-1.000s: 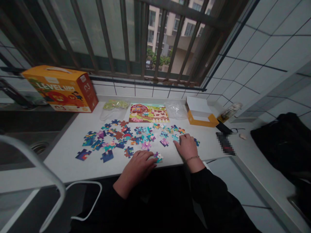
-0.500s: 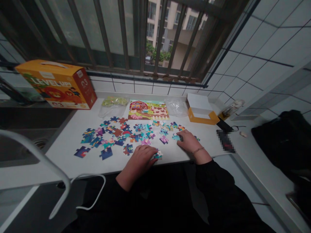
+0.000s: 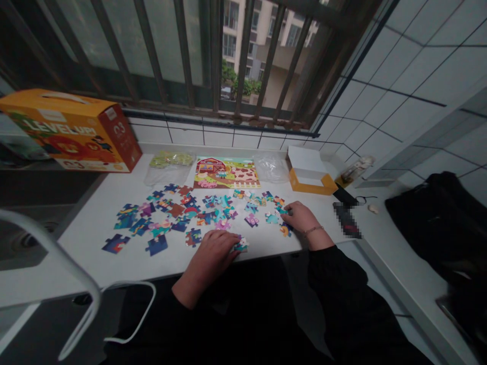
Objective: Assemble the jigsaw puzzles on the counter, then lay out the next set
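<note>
Sliding off a teal puzzle piece (image 3: 271,218), my right hand (image 3: 302,219) has shifted, and that piece now lies clear just beside it. My right fingers (image 3: 286,210) rest on the pieces at the near edge of the spread, slightly curled, and I cannot tell whether they have hold of one. An orange piece (image 3: 285,229) lies just under them. My left hand (image 3: 210,258) lies low and half open, its fingertips touching a small white-and-teal piece (image 3: 241,245); I cannot tell whether that is a grip or only a touch. Loose pieces (image 3: 193,237) lie scattered between and ahead of my hands on the white counter (image 3: 87,248). Beyond them lie a farm picture (image 3: 226,173), a clear bag (image 3: 272,168), an open box tray (image 3: 310,177), and the orange "LEVEL UP!" box (image 3: 68,132).
</note>
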The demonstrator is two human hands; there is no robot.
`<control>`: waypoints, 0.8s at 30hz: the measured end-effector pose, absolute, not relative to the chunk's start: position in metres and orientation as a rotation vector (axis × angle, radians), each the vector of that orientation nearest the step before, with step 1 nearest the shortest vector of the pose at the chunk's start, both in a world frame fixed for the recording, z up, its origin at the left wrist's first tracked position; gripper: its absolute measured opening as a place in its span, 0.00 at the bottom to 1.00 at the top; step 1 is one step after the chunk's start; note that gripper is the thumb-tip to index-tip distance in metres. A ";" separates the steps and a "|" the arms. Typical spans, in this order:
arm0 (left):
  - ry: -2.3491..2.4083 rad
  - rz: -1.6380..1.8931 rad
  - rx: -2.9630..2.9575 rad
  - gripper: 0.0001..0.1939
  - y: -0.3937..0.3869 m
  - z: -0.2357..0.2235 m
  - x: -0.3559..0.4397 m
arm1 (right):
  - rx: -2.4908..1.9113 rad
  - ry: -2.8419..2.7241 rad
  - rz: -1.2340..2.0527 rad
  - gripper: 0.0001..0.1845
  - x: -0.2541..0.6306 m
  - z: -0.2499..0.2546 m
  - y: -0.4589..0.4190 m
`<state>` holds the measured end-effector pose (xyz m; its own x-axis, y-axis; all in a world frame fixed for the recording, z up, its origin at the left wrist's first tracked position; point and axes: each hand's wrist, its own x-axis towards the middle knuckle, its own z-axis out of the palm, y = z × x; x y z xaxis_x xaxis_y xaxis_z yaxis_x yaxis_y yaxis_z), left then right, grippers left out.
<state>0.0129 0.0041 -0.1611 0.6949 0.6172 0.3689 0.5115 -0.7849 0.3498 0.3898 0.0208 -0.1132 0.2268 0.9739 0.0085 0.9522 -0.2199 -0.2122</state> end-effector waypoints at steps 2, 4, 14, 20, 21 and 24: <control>0.898 0.702 2.684 0.14 0.005 -0.161 0.013 | -2.325 -1.805 0.225 0.13 0.391 -0.113 0.022; 0.894 0.701 2.686 0.13 0.005 -0.162 0.013 | -2.331 -1.769 0.268 0.14 0.393 -0.114 0.023; 0.887 0.686 2.683 0.12 0.006 -0.166 0.012 | -1.670 -1.282 0.944 0.24 0.370 -0.125 -0.002; 0.824 0.684 2.686 0.11 0.005 -0.164 0.013 | -1.491 -1.200 1.155 0.27 0.314 -0.137 -0.017; 0.821 0.683 2.689 0.11 0.004 -0.163 0.013 | -1.473 -1.206 1.181 0.26 0.305 -0.141 -0.016; 0.818 0.688 2.721 0.08 0.001 -0.159 0.012 | -1.486 -1.271 1.196 0.22 0.284 -0.150 -0.014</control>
<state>0.0125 0.0006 -0.1588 0.7359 0.5655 0.3724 0.4634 -0.8216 0.3320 0.2841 -0.0136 -0.1504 0.0376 0.9887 -0.1452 0.2047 -0.1498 -0.9673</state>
